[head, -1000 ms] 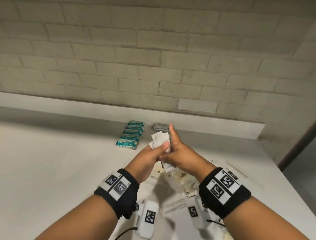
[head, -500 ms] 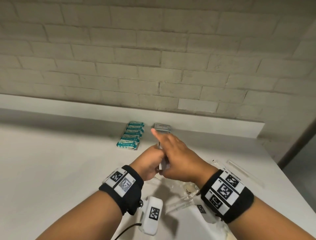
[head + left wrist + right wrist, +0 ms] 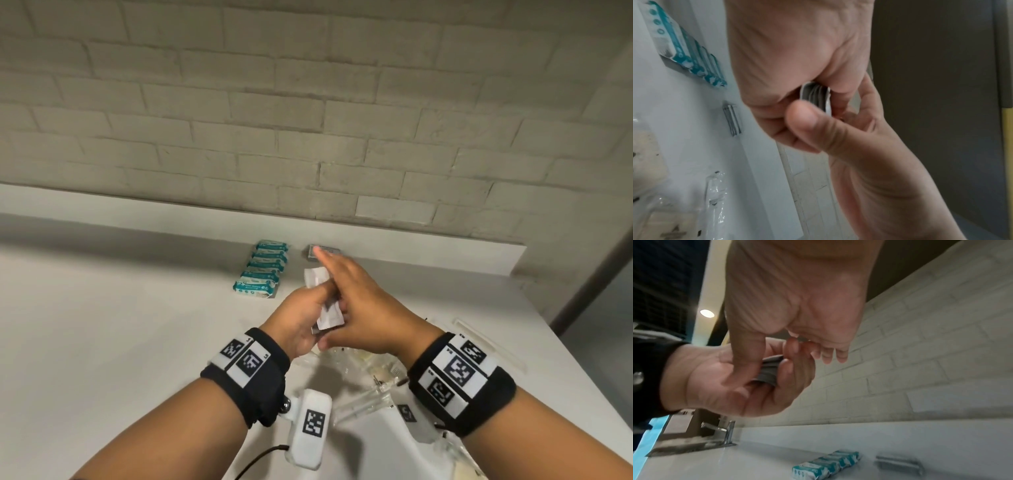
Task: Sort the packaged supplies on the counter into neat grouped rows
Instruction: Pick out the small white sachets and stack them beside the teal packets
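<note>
Plenty of open counter [image 3: 102,325] on the left side, a hand could sweep through there with nothing in the way. Toward the back wall the row of teal packets [image 3: 262,270] sits just beside a small grey pack [image 3: 317,251], with only a narrow gap between them. Near edge on the right is cluttered: clear plastic wrappers [image 3: 370,373] piled under the wrists, plus a long clear sleeve [image 3: 479,337] lying toward the right edge. Far left, a faucet [image 3: 725,431] sticks up.

No text is readable; the teal packets' [image 3: 262,270] print is too blurred.
</note>
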Demonstrator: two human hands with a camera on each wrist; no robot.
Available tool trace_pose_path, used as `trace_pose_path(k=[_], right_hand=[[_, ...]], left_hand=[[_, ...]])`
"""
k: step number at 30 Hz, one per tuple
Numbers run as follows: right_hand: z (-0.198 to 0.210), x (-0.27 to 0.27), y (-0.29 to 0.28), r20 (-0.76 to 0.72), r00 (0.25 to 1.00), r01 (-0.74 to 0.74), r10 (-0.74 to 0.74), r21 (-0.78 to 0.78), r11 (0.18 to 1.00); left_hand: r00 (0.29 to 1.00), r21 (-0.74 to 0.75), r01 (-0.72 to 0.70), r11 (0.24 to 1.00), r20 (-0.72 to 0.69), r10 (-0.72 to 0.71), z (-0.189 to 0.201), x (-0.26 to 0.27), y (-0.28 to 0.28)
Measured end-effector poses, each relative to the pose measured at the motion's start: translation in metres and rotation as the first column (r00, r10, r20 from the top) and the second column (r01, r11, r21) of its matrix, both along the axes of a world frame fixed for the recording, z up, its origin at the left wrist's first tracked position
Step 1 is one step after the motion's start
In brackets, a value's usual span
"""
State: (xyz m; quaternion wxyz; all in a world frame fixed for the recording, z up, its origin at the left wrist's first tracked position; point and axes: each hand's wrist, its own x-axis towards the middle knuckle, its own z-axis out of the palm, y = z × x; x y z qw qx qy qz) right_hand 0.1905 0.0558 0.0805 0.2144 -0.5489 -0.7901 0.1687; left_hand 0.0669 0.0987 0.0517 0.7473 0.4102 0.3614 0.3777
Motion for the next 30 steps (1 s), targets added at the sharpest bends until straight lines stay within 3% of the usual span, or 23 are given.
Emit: trace_pose_path(k=[2,5,8,10,13,19,21,23,25,26,28,30], right_hand=[[-0.002,0.0,0.001,-0.213,0.972,0.08,-0.101,-0.106,0.991],[-0.007,-0.001,0.01,-0.366,0.884,0.246,-0.292,-0.168,0.955],[-0.008,-0.007,0.021,-0.603,0.724,0.123,-0.335,-0.366,0.923],[-0.01,-0.011,0.028,-0.699,0.638,0.045,-0.322,-0.383,0.923],[-0.02,-0.015,0.043,-0.768,0.539,0.035,-0.346,-0.39,0.92],[-0.053,-0.01,0.07,-0.759,0.475,-0.056,-0.445,-0.531,0.846],[-0.06,-0.004,0.085,-0.724,0.483,-0.043,-0.492,-0.58,0.813],[-0.064,0.008,0.102,-0.648,0.544,0.005,-0.534,-0.633,0.774],[-0.068,0.023,0.122,-0.52,0.639,0.104,-0.567,-0.672,0.733],[-0.07,0.031,0.132,-0.442,0.69,0.167,-0.573,-0.673,0.72],[-0.075,0.042,0.152,-0.281,0.791,0.254,-0.544,-0.658,0.709],[-0.08,0.046,0.172,-0.128,0.881,0.274,-0.456,-0.648,0.711]], left_hand=[[0.991,0.014,-0.108,0.994,0.076,0.107,-0.003,-0.003,0.004],[0.972,0.078,-0.211,0.974,0.126,0.2,-0.006,-0.006,0.012],[0.962,0.08,-0.224,0.971,0.175,0.207,-0.005,-0.002,0.018],[0.963,0.074,-0.214,0.974,0.181,0.198,-0.008,0.002,0.024],[0.965,0.04,-0.185,0.982,0.194,0.174,-0.016,0.005,0.034],[0.974,-0.024,-0.187,0.982,0.124,0.188,-0.046,0.008,0.062],[0.979,-0.04,-0.172,0.984,0.106,0.176,-0.058,0.009,0.073],[0.983,-0.002,-0.178,0.984,0.046,0.178,-0.067,0.006,0.088],[0.961,0.17,-0.173,0.97,-0.189,0.204,-0.072,-0.001,0.108],[0.918,0.29,-0.104,0.951,-0.34,0.204,-0.071,-0.005,0.117],[0.742,0.463,0.197,0.864,-0.646,0.177,-0.067,-0.008,0.135],[0.478,0.483,0.545,0.685,-0.85,0.221,-0.067,-0.003,0.149]])
